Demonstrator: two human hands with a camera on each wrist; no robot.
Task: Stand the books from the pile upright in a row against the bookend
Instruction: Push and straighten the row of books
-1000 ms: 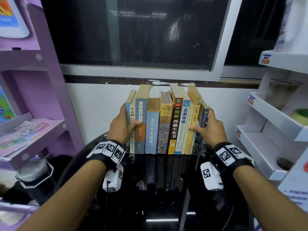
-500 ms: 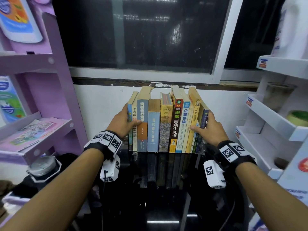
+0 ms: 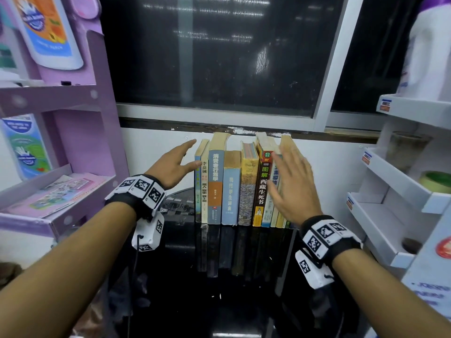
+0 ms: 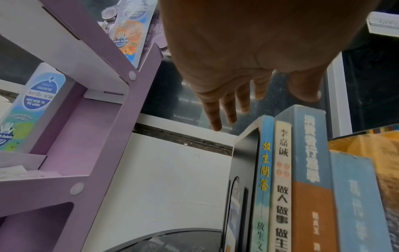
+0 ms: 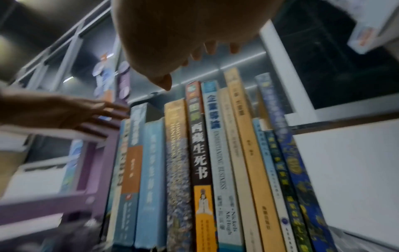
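A row of several books [image 3: 229, 186] stands upright on the black glossy table [image 3: 219, 301], spines facing me. At its left end stands the black bookend [image 4: 244, 170], against the thin blue book [image 4: 264, 162]. My left hand [image 3: 188, 154] hovers open beside that end, fingers straight, thumb close to the first spine. In the left wrist view the left hand [image 4: 248, 95] is above the book tops and apart from them. My right hand [image 3: 283, 174] is open with spread fingers in front of the right-hand books [image 5: 248, 145], hiding part of them. It holds nothing.
A purple shelf unit [image 3: 73, 106] with leaflets stands close on the left. White tiered shelves [image 3: 402, 186] stand close on the right. Behind the books are a white wall and a dark window [image 3: 219, 57] with a ledge.
Both hands have come off the ends of the row and opened, rising a little. The books stand as before.
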